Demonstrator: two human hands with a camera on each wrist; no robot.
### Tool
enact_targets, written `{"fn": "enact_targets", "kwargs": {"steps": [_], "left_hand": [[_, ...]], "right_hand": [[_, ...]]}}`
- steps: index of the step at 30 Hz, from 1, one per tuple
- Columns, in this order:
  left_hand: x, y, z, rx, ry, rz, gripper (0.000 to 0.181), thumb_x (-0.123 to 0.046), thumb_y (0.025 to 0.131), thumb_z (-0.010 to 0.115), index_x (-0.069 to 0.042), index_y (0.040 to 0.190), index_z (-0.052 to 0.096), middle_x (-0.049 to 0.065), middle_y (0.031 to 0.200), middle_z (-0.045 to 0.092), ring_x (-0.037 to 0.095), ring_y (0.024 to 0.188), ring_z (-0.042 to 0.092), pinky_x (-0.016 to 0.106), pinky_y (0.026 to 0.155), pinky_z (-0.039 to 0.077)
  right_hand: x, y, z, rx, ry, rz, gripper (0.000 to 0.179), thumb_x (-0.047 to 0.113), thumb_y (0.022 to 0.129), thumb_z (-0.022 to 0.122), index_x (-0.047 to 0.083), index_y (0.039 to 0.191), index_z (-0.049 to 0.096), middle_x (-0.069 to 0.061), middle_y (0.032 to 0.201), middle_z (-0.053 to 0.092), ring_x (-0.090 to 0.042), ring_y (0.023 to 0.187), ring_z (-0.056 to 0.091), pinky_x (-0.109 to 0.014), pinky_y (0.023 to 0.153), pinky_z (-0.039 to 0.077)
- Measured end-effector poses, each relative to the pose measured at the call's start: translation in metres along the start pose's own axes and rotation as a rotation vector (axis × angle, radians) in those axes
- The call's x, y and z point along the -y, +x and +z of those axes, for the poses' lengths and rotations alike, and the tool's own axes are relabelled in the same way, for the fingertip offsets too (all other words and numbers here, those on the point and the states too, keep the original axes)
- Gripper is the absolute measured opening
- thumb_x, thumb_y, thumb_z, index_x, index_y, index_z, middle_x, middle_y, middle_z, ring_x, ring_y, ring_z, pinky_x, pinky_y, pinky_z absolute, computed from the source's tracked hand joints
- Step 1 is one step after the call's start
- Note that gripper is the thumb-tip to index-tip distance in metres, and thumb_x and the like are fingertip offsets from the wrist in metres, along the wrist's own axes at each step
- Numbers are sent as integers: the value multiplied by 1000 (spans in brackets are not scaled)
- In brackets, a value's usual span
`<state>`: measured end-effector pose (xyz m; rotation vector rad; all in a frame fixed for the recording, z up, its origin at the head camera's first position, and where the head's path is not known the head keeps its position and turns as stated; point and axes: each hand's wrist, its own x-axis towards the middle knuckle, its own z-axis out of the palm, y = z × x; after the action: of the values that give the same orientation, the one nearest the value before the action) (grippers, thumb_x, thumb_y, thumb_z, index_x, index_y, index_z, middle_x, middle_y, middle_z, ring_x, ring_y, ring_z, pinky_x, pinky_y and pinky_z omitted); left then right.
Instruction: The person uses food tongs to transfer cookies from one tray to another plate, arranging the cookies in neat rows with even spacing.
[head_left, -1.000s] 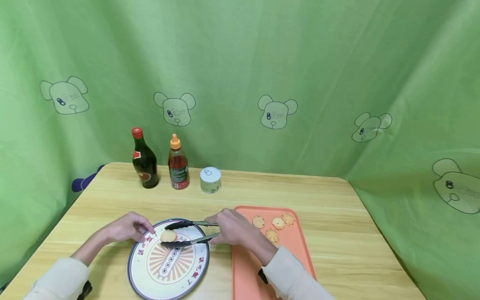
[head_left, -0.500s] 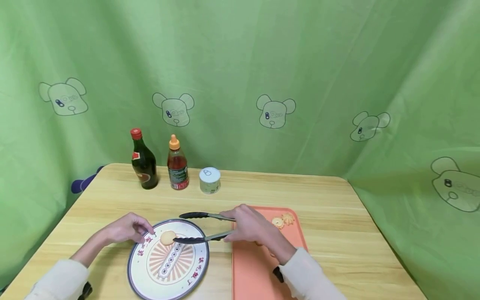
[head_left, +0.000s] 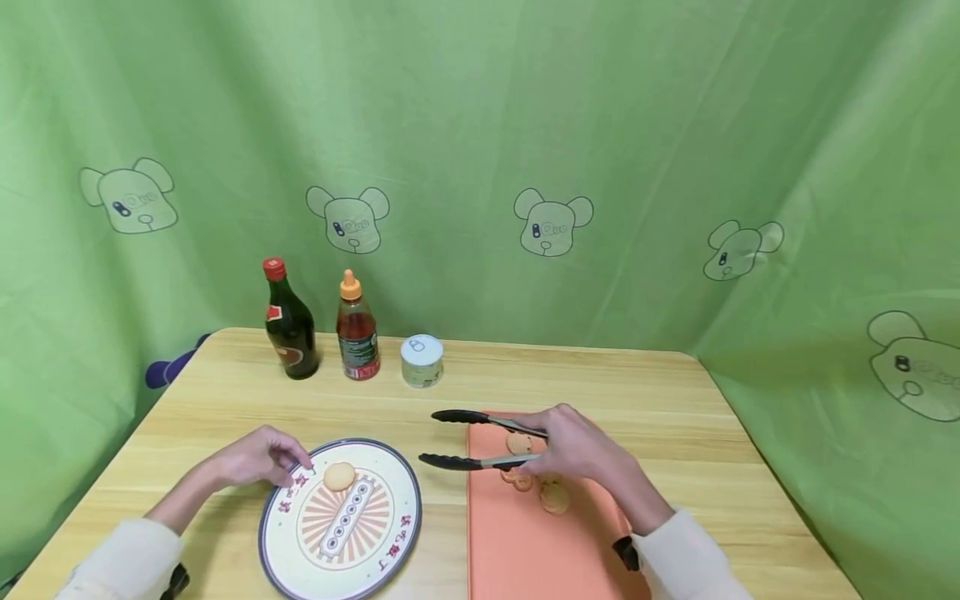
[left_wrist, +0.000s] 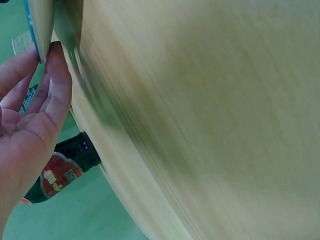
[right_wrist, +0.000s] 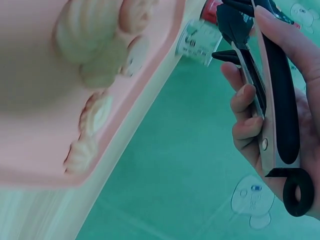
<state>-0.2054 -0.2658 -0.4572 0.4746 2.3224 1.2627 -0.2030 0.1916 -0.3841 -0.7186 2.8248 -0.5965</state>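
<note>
My left hand [head_left: 262,457] pinches the rim of a round white plate [head_left: 296,562] with a blue edge. The left wrist view shows the plate's edge [left_wrist: 41,30] between thumb and fingers. One pale round cookie [head_left: 340,477] lies on the plate, towards its far side. My right hand [head_left: 573,443] grips black-tipped metal tongs [head_left: 487,462] by the handles. Their arms stand apart with nothing between the tips, over the left edge of a coral tray [head_left: 555,558]. Several cookies [head_left: 555,497] lie on that tray, partly hidden by the hand and tongs.
Along the table's back stand a dark bottle [head_left: 292,333] with a red cap, a sauce bottle [head_left: 357,337] with an orange tip and a small can [head_left: 422,361]. Green curtain [head_left: 480,125] hangs behind the wooden table [head_left: 637,392].
The tongs have let go of the round cookie, which stays on the plate. My right hand has carried them rightwards over the tray. My left hand keeps its place at the rim.
</note>
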Motion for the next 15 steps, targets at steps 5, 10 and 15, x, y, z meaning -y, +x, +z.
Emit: {"fn": "enact_targets", "kwargs": {"steps": [5,10,15], "left_hand": [[0,0,1,-5,9,-6,31,4,69,71,3,100,68,14,91,68,20,78,59,25,64,53],[-1,0,1,-1,12,-9,31,4,70,70,3,101,68,14,90,68,19,77,59,25,64,53],[-1,0,0,-2,12,-19,31,3,69,71,3,100,68,13,91,68,19,78,59,25,65,53]], "right_hand": [[-15,-14,-6,-22,-29,11,65,27,67,83,16,127,61,-6,99,73,-2,50,33,-19,48,36],[-25,-29,-13,-13,-74,37,65,27,65,84,6,124,62,-9,114,70,-5,59,44,-21,55,40],[-33,-44,-18,8,-88,38,64,25,64,84,2,120,64,-14,115,68,-9,66,56,-21,59,43]]}}
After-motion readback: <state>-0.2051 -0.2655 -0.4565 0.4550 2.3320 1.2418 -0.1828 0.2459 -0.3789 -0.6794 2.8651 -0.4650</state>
